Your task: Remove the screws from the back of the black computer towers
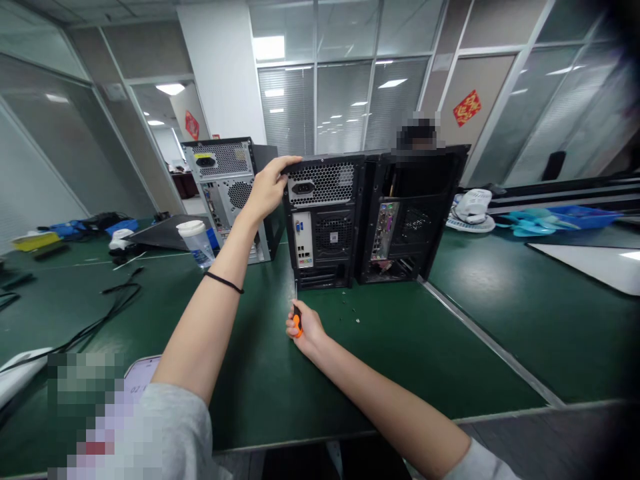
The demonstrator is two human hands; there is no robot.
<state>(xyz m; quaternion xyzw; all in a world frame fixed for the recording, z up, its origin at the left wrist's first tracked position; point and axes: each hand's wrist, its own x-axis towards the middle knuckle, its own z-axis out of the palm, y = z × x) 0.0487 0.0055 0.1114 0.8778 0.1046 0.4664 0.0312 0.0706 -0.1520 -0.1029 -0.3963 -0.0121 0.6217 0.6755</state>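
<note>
A black computer case (334, 241) stands upright on the green table, its back panel facing me. My left hand (273, 185) rests on its top left corner, fingers laid over the top edge and apart. Low in front of the case, my right hand (306, 323) is wrapped round a screwdriver (298, 321) with an orange and black handle. The thin shaft points up at the bottom left corner of the back panel; whether its tip meets a screw is too small to tell. Several tiny parts (357, 321) lie on the table just in front of the case.
Beside it on the right is a second black case (415, 230); a silver-grey case (225, 193) stands behind left, near a plastic cup (196, 241). Cables (120, 300) lie left, a phone (143, 373) near my left arm. A person's head (418, 137) shows behind the cases.
</note>
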